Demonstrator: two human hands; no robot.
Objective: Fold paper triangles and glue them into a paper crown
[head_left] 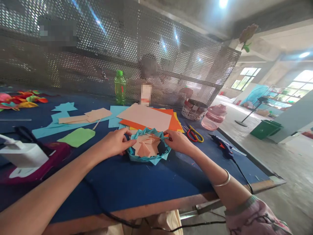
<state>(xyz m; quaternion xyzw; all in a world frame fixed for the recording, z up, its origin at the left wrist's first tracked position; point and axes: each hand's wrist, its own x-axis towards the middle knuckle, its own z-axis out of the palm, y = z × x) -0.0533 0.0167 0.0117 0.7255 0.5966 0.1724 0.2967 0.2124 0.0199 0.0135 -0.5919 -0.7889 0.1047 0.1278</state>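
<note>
A perforated metal screen (pixel 105 42) rises along the far edge of the blue counter (pixel 234 163). Right of the counter, a concrete floor (pixel 276 169) holds a green bin (pixel 266 129) and a fan (pixel 259 101), beneath bright windows (pixel 300 83) in a pale wall (pixel 283 42); a ceiling light (pixel 223 3) glows overhead

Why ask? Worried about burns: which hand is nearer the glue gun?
Right. The right hand is nearer, apart from the glue gun; the left hand is farther, across the folded paper bowl.
</note>
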